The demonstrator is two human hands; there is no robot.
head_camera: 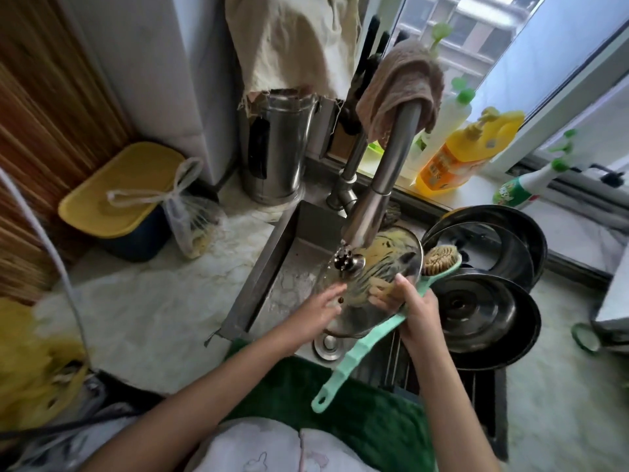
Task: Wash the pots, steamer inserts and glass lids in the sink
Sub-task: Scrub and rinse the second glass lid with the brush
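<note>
Running from the tap, water falls onto a glass lid held tilted over the sink. The left hand lies against the lid's near face with fingers spread and fairly straight, pressing rather than gripping. The right hand curls round the lid's right edge, its fingertips showing through the glass, and the same hand pins the mint-green handle of a dish brush against the rim (the brown bristle head pokes up past the lid's far edge). A sponge-like yellow mass shows behind the glass, too blurred to name.

To the right of the lid, dark pots and steamer inserts sit stacked and leaning on the sink's drain side, a round metal lid nearest the wrist. A brownish cloth is draped over the tap's arch.

On the windowsill stands an orange detergent bottle with a pump; its label carries print, but it is too blurred to read. A white spray bottle with a green label lies beside it, likewise unreadable. Left of the sink stand a steel canister, a knotted plastic bag and a yellow-lidded box.
</note>
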